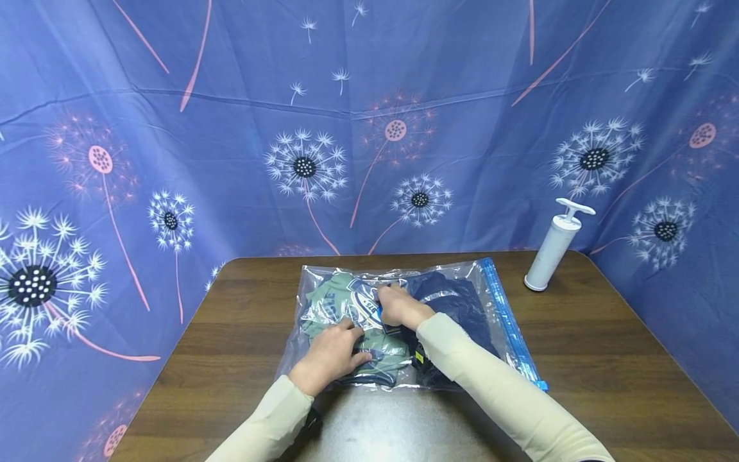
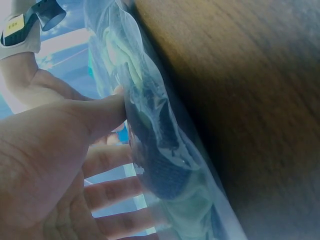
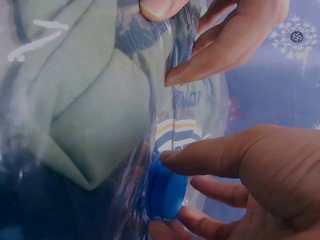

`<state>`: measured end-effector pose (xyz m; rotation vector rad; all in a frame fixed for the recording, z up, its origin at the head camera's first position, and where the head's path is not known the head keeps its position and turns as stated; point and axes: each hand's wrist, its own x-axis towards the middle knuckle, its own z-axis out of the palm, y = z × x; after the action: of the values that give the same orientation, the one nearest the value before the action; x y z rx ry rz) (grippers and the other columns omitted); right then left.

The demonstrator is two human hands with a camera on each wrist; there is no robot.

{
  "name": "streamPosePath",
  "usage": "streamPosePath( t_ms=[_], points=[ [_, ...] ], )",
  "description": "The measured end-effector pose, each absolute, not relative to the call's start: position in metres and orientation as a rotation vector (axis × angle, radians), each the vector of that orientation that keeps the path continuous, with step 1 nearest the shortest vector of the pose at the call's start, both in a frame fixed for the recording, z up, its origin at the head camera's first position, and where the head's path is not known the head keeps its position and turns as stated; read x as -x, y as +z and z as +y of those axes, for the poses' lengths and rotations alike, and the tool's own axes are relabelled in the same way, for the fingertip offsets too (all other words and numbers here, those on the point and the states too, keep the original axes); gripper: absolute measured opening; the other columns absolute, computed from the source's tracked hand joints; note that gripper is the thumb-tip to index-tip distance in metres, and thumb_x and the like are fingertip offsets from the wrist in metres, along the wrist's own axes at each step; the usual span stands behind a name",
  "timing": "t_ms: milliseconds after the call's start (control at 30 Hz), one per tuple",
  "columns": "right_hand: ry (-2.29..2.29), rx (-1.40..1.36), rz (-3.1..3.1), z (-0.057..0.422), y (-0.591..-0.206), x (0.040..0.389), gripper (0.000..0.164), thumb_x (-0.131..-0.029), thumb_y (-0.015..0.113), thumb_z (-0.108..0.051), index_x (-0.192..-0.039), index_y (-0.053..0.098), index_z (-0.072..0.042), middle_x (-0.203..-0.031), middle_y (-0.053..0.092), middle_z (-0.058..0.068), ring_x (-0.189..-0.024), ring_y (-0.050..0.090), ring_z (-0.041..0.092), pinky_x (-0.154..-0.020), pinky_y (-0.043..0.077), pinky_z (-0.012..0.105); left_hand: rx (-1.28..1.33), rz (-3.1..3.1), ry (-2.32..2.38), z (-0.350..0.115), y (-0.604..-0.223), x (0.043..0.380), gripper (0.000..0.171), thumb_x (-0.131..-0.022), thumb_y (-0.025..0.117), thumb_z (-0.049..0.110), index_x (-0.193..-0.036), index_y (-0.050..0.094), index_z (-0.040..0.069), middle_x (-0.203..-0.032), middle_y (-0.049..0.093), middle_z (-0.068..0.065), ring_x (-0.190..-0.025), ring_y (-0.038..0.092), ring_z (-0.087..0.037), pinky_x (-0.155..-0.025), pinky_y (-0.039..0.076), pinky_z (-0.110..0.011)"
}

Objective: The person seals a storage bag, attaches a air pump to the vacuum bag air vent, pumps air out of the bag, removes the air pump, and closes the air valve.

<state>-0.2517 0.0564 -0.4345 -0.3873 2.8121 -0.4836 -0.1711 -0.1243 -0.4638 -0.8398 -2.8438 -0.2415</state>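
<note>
A clear plastic storage bag lies flat on the wooden table, with a folded green garment in its left half and a dark navy one in its right. On the bag's upper face sits a round blue valve cap. Thumb and fingers of my right hand pinch that cap by its sides, seen closely in the right wrist view. My left hand rests on the bag over the green garment, fingers spread and touching the film.
Along the bag's right side runs a blue zip strip. A white hand pump with a T-shaped handle stands at the table's back right. Behind the table hangs a blue curtain printed with dandelions.
</note>
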Motion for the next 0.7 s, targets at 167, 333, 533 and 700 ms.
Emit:
streamPosePath(
  t_ms=[167,333,533,700],
  points=[
    [-0.491,0.209,2.815,0.054,-0.435,0.2507,0.063,-0.088,0.072,-0.012,-0.146,0.05,0.001,-0.153,0.039,0.035,-0.138,0.042,0.053,-0.111,0.042,0.061,0.84,-2.835,-0.235,-0.1246,-0.4642,0.1712,0.047,-0.084,0.082,0.045,-0.113,0.075,0.009,-0.104,0.066,-0.008,-0.09,0.071,-0.027,-0.079,0.059,-0.045],
    [-0.484,0.166,2.832,0.0536,-0.4361,0.2495,0.045,-0.087,0.074,-0.015,-0.126,0.063,0.003,-0.141,0.049,0.035,-0.126,0.053,0.052,-0.104,0.049,0.059,0.845,-2.845,-0.222,-0.1243,-0.4645,0.1711,0.047,-0.085,0.081,0.046,-0.115,0.075,0.009,-0.105,0.066,-0.008,-0.09,0.07,-0.026,-0.079,0.059,-0.044],
    [-0.475,0.215,2.854,0.0536,-0.4376,0.2496,0.015,-0.085,0.073,-0.01,-0.095,0.069,0.0,-0.123,0.059,0.028,-0.111,0.059,0.045,-0.099,0.051,0.056,0.84,-2.869,-0.227,-0.1237,-0.4644,0.1712,0.048,-0.086,0.081,0.046,-0.116,0.074,0.009,-0.106,0.066,-0.008,-0.092,0.07,-0.026,-0.08,0.059,-0.044],
    [-0.483,0.24,2.839,0.0534,-0.4367,0.2504,0.005,-0.085,0.07,-0.005,-0.088,0.067,-0.003,-0.117,0.06,0.022,-0.107,0.058,0.039,-0.096,0.052,0.053,0.839,-2.878,-0.223,-0.1237,-0.4644,0.1713,0.049,-0.086,0.08,0.046,-0.117,0.074,0.009,-0.106,0.066,-0.009,-0.092,0.07,-0.026,-0.081,0.059,-0.044]
  ],
)
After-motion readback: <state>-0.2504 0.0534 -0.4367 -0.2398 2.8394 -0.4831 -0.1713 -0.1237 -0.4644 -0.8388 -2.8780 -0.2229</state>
